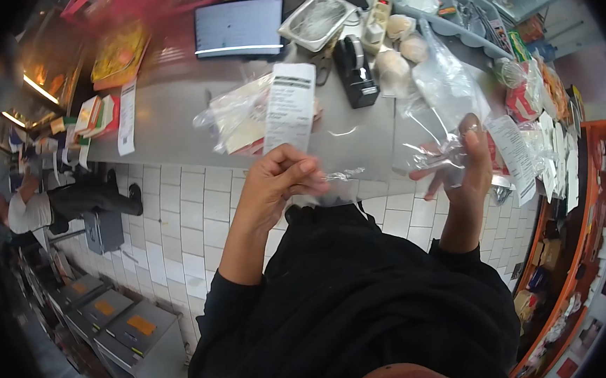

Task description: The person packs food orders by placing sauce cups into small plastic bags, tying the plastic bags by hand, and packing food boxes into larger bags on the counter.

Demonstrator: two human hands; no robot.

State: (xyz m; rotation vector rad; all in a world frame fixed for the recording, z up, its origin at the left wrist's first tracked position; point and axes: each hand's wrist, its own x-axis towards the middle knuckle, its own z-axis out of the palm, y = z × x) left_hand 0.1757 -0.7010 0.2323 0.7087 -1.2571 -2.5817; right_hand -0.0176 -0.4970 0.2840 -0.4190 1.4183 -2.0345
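Note:
A clear plastic bag [356, 143] stretches between my two hands over the edge of the metal counter. My left hand [289, 176] pinches its lower left part, fingers pressed together. My right hand [466, 160] is at its other side, with the thumb and fingers around the film. Behind my left hand a printed receipt [289, 106] lies on a plastic packet [238, 116] with pale and reddish contents. Beyond the bag stand a black tape dispenser [357, 73] and several round, pale wrapped items [393, 70].
A tablet [239, 28], a metal tray [317, 21] and a blue-grey bin [453, 20] line the counter's far side. Wrapped packets [521, 96] and another receipt [513, 153] are at right. A person [72, 203] is at far left, beyond the tiled floor.

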